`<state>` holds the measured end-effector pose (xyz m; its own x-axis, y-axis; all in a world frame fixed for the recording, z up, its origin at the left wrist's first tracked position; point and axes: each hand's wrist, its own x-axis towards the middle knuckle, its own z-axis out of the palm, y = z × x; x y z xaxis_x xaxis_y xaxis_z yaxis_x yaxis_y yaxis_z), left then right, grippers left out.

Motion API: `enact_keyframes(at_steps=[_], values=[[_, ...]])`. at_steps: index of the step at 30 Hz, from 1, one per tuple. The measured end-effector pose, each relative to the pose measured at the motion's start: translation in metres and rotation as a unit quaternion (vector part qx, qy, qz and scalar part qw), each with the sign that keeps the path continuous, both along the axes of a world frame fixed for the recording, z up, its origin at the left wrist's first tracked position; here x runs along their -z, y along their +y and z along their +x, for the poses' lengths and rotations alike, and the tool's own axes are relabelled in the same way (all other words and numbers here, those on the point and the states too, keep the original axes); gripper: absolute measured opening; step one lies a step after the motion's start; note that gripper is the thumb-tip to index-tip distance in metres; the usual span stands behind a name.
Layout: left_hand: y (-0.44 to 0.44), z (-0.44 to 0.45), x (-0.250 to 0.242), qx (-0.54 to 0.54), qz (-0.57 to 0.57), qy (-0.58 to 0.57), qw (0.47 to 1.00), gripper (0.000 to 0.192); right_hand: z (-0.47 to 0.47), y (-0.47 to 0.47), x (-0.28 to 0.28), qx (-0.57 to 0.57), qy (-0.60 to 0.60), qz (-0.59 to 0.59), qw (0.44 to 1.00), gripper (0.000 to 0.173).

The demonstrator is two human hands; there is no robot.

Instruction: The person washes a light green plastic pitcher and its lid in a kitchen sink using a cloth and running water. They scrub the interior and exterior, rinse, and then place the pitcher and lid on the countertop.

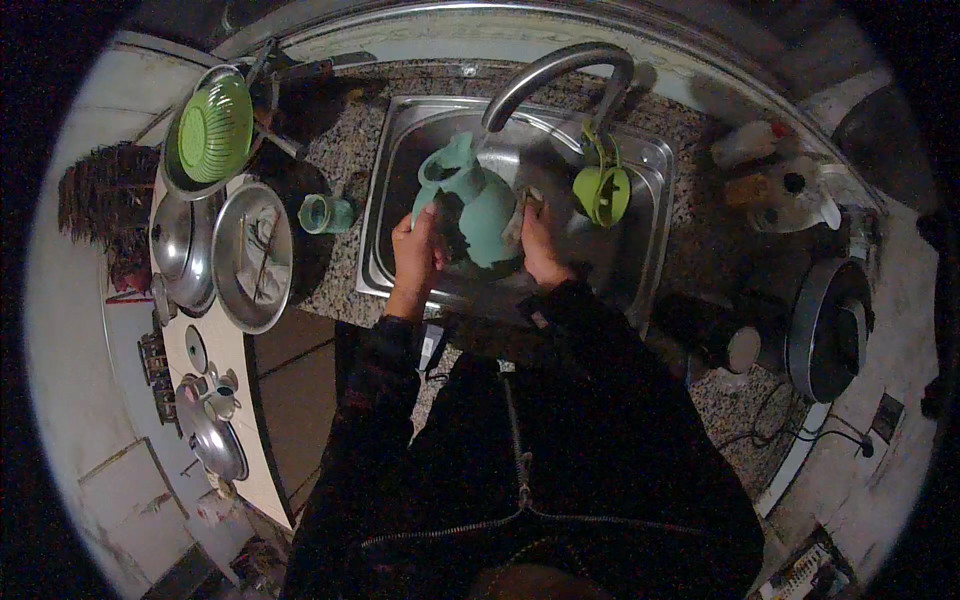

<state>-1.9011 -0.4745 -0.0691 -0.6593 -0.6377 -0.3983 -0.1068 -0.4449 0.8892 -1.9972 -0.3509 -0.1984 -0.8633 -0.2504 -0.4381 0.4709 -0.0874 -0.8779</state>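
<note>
A mint-green pitcher (487, 214) is tilted over the stainless steel sink (630, 270), its open mouth towards the upper left. My left hand (420, 247) grips the pitcher by its handle. At the pitcher's right side is my right hand (543, 244), its fingers closed around a small pale scrubbing pad or cloth, partly hidden by the fingers. Above the pitcher curves a metal gooseneck faucet (559, 67), its outlet close to the pitcher's rim. A lime-green sink caddy (602, 195) hangs from the faucet's base, right of my right hand.
Left of the sink stands a greenish glass jar (327, 214) on the granite counter (334, 281). Further left are a metal bowl (251, 259) holding utensils and a green colander (216, 129). A dark pan (829, 330) and a power cord (795, 433) lie at right.
</note>
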Motion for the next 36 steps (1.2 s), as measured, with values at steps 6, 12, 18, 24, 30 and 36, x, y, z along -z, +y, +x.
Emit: enact_keyframes(at_steps=[6, 12, 18, 24, 30, 36], values=[[-0.002, -0.011, 0.007, -0.047, 0.026, 0.024, 0.998, 0.046, 0.047, -0.001, -0.022, 0.020, 0.290, 0.163, 0.943, 0.048], [0.000, -0.024, 0.010, -0.097, 0.152, 0.089, 0.980, 0.054, 0.042, -0.010, -0.023, -0.054, 0.413, 0.188, 0.890, 0.048], [-0.027, -0.005, 0.014, -0.093, 0.235, 0.191, 0.949, 0.053, -0.027, -0.004, -0.024, -0.039, 0.117, 0.106, 0.987, 0.044], [-0.030, -0.007, 0.028, -0.202, 0.280, 0.157, 0.925, 0.051, 0.030, 0.001, -0.033, -0.052, 0.401, 0.170, 0.899, 0.037], [-0.029, -0.014, 0.040, -0.125, 0.231, 0.161, 0.951, 0.053, 0.015, -0.008, -0.008, -0.109, 0.437, 0.174, 0.876, 0.044], [-0.051, 0.009, 0.036, -0.085, 0.377, 0.274, 0.881, 0.046, -0.066, 0.015, 0.003, -0.079, -0.064, -0.006, 0.995, 0.037]])
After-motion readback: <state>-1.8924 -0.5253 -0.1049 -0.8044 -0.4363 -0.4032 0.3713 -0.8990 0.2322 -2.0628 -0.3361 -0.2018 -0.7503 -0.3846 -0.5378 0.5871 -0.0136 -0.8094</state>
